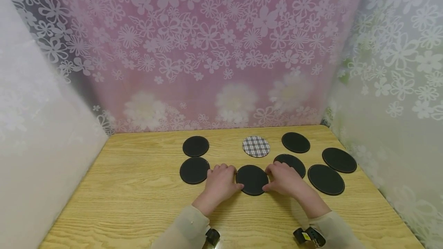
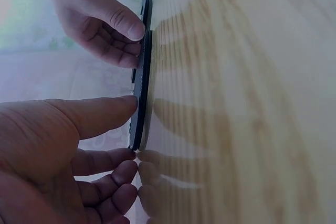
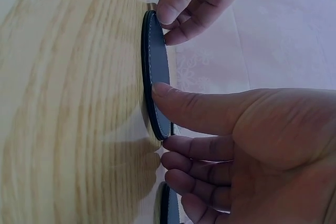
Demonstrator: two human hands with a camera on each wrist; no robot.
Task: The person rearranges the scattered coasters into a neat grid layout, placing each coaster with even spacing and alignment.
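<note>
A black round coaster [image 1: 252,180] with a stitched edge lies on the table between both hands. On its left edge, the thumb and forefinger of my left hand [image 1: 220,183] pinch it. My right hand [image 1: 284,178] grips the opposite edge the same way, partly covering another black coaster [image 1: 291,163] behind it. In the right wrist view the held coaster [image 3: 160,72] looks thick at the side; whether it is one piece or a stack I cannot tell. The left wrist view shows its dark rim [image 2: 142,87] close to the tabletop, with fingertips of both hands at it.
Two black coasters, one nearer [image 1: 194,170] and one farther [image 1: 195,146], lie left. A plaid white coaster [image 1: 256,146] lies behind the held one. More black coasters [image 1: 326,180] lie right. Floral curtains [image 1: 221,68] surround the wooden table [image 1: 138,203] at the back and sides.
</note>
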